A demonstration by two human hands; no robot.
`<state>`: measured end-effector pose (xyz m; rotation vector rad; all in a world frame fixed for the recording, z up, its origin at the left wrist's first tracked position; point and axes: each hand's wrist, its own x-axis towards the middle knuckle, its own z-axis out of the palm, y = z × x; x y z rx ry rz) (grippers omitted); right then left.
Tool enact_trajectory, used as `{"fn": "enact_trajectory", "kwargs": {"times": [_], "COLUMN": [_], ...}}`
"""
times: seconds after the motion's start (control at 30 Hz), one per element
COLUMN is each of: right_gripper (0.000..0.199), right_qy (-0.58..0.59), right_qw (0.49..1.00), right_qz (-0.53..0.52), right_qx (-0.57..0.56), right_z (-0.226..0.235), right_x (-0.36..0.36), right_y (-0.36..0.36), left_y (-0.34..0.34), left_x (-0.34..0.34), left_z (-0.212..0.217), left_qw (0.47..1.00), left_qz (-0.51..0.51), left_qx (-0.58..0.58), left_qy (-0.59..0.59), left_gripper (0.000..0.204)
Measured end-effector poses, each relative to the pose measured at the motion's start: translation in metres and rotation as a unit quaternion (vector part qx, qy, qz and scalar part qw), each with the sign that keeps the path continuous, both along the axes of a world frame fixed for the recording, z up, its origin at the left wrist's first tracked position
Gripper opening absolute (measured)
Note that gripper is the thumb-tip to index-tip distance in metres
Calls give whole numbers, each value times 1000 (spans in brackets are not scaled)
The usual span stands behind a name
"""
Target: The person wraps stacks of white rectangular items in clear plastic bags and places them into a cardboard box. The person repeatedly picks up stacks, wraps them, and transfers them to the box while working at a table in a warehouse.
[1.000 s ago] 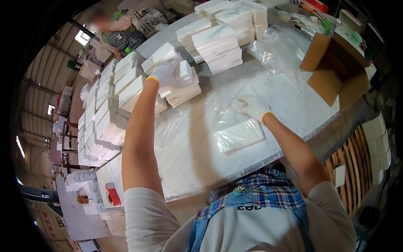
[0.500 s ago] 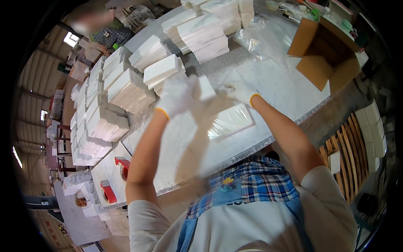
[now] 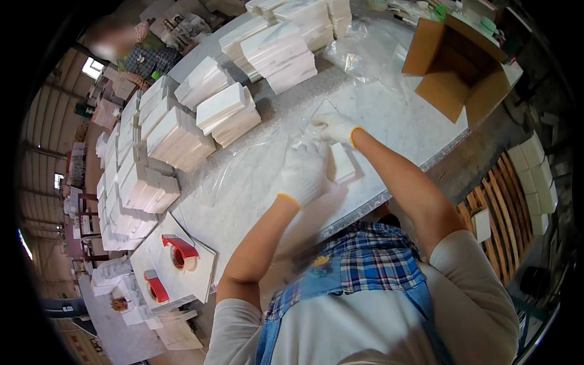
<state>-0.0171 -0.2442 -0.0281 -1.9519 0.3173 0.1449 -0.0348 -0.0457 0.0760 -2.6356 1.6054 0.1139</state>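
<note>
- Two gloved hands work over a flat white rectangular block [image 3: 340, 163] that lies on the pale marbled worktop [image 3: 407, 121], near its front edge.
- The block looks smooth and plain white, with a thin side edge showing; a sheet of clear plastic film [image 3: 286, 140] lies wrinkled and glossy around and under it.
- The left hand [image 3: 304, 173], in a white knit glove with a yellow cuff, presses down on the block's left part, fingers spread and partly blurred.
- The right hand [image 3: 333, 126], gloved alike, pinches the film just beyond the block's far end, fingers closed on the plastic.
- Many stacks of white slabs [image 3: 225, 112] stand in rows along the far and left parts of the worktop.
- An open brown cardboard box [image 3: 456, 67] sits well to the right.
- Two red tape dispensers [image 3: 179, 249] rest on a white board at the left.
</note>
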Motion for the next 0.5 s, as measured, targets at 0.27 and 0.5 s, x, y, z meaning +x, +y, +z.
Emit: {"fn": "enact_trajectory", "kwargs": {"times": [0.27, 0.5], "right_gripper": [64, 72], "right_qy": [73, -30], "right_qw": [996, 983], "right_qz": [8, -66], "right_qx": [55, 169], "right_z": [34, 1], "right_x": [6, 27], "right_y": [7, 16], "left_y": [23, 24], "left_x": [9, 96], "left_z": [-28, -58], "left_qw": [975, 884], "left_qz": [65, 365], "left_qx": [-210, -197], "left_qy": [21, 215], "left_gripper": [115, 68]}}
